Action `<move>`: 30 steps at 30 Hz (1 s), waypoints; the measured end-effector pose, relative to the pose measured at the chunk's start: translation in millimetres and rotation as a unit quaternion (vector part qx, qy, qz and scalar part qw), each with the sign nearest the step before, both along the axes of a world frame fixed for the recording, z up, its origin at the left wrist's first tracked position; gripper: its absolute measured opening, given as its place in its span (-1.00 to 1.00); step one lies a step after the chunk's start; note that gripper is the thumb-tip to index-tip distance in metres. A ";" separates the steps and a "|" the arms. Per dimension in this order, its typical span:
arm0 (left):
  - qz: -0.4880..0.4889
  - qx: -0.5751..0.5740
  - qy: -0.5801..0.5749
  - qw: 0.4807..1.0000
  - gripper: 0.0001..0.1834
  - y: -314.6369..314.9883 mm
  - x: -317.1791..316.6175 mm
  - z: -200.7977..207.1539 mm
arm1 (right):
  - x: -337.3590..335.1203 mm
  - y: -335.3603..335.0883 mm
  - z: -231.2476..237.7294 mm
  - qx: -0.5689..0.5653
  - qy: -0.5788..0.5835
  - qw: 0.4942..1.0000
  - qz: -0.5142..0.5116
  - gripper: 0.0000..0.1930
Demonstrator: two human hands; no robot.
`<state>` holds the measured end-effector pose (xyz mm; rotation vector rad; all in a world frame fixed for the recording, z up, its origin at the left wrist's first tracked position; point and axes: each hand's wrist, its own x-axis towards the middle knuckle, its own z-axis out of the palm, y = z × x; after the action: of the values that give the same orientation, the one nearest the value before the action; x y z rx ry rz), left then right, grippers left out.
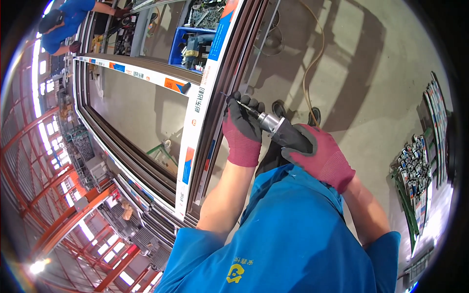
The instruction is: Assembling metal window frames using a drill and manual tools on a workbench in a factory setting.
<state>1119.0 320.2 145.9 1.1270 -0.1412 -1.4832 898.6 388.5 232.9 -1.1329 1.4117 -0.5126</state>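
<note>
My right hand (320, 154), in a maroon glove with a grey palm, is closed round the dark grip of a drill (272, 123) with a silver body. The drill points left at a brown metal frame (215, 115) faced with printed white protective film. My left hand (244, 129), gloved alike, has its fingers curled round the thin drill bit (248, 108) beside the frame's near edge. The bit's tip shows just past the fingertips, at the brown profile; I cannot tell whether it touches. The fingers partly hide the bit.
A blue bin (181, 36) of tools and metal fittings stands beyond the frame. A yellowish hose (312, 63) trails over the floor. Another person (68, 22) in blue works at the far left. Racks of metal parts (413, 171) stand to the right.
</note>
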 end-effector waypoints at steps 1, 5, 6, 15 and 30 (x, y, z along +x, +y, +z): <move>0.003 0.006 0.003 1.000 -0.60 0.4 -1.1 2.0 | -0.6 1.3 -0.2 -0.009 -0.001 1.000 -0.002 -0.35; 0.017 0.013 0.003 1.000 -0.70 -2.1 -8.4 13.0 | -1.4 -0.3 -4.0 -0.015 0.012 1.000 0.015 -0.35; 0.017 0.013 0.005 1.000 -0.70 -2.7 -9.7 13.8 | -1.7 -0.5 -4.5 -0.025 0.011 1.000 0.013 -0.36; 0.006 -0.002 -0.008 1.000 -0.60 0.8 -2.1 4.2 | -2.3 -3.9 -0.8 -0.029 -0.002 0.999 0.018 -0.35; 0.043 -0.053 0.043 0.997 -0.70 -16.9 -18.1 6.8 | -9.7 -39.4 -2.7 -0.052 0.058 0.994 0.072 -0.35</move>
<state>1100.9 303.3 152.6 0.9717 -0.1099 -1.4280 888.8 349.2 230.2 -1.3556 1.4030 -0.4266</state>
